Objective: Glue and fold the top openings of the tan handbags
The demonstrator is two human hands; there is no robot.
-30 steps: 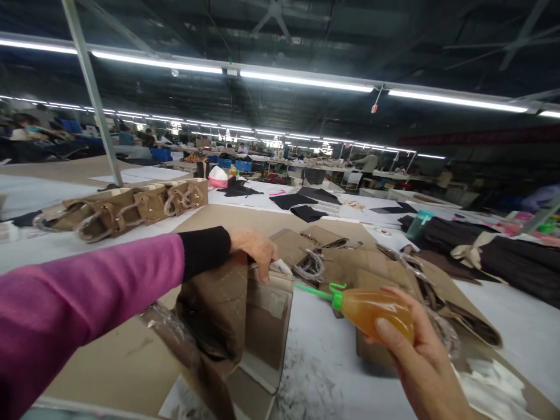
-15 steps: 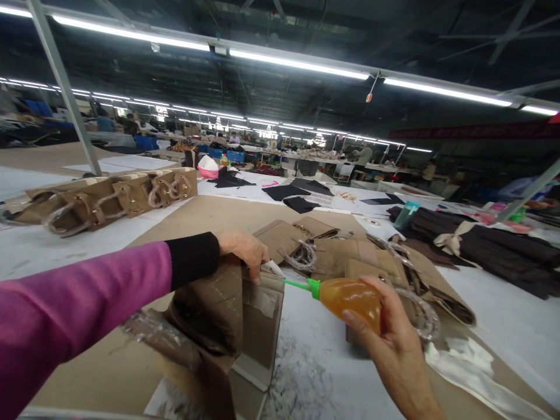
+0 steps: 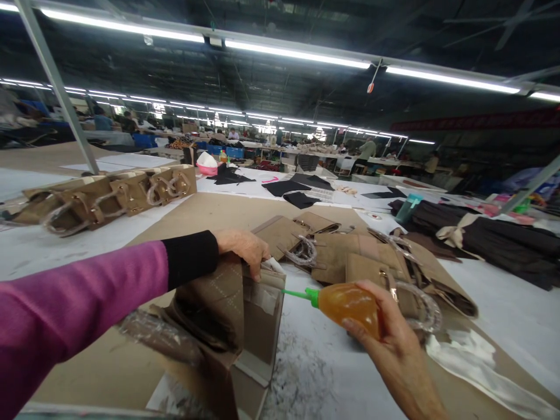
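Observation:
My left hand (image 3: 245, 249) reaches over a brown bag (image 3: 223, 315), its fingers closed on the upper edge of the bag's panel. The bag stands tilted, with a lighter inner panel facing right and a plastic-wrapped handle on its left. In my right hand (image 3: 389, 332) is a squeeze bottle (image 3: 350, 304) of amber liquid, held on its side. Its thin green nozzle (image 3: 297, 293) points left, and the tip is at the right edge of the bag's panel, just below my left fingers.
More brown bags (image 3: 363, 251) with wrapped handles lie behind the bottle. A row of bags (image 3: 126, 195) stands at the left. Dark bundled fabric (image 3: 499, 239), a teal cup (image 3: 408, 209) and black pieces (image 3: 286, 188) are farther back. White cloth (image 3: 476, 361) lies at the right.
The nozzle tip has moved slightly down along the panel's right edge, with my right hand tilting the bottle a little. My left hand keeps its hold on the bag.

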